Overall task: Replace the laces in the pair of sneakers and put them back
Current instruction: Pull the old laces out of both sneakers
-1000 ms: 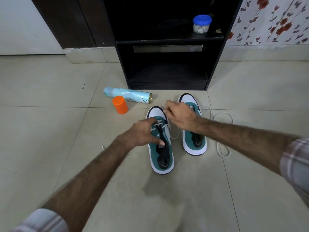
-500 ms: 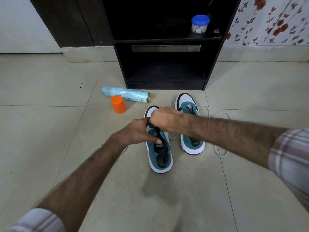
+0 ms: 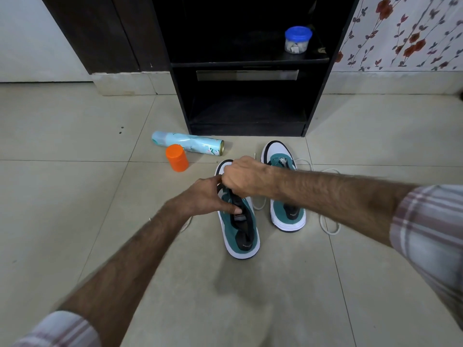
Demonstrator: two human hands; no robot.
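Two teal and white sneakers stand side by side on the tiled floor, toes toward the shelf. My left hand (image 3: 209,199) grips the left sneaker (image 3: 241,236) at its tongue and side. My right hand (image 3: 244,176) is closed over the front eyelets of that same shoe, seemingly pinching its lace, which the fingers hide. The right sneaker (image 3: 285,191) stands untouched just beyond my right forearm. A loose white lace (image 3: 330,227) loops on the floor to its right, and another bit of lace (image 3: 259,204) shows between the shoes.
A black open shelf unit (image 3: 245,116) stands straight ahead; a blue-lidded jar (image 3: 297,40) sits on its upper shelf. A light-blue spray can (image 3: 186,142) lies on the floor to the left beside its orange cap (image 3: 177,157). Floral wallpaper covers the right wall.
My right hand has moved left, from over the right sneaker's toe onto the front of the left sneaker. My left hand has kept its grip on the left shoe.
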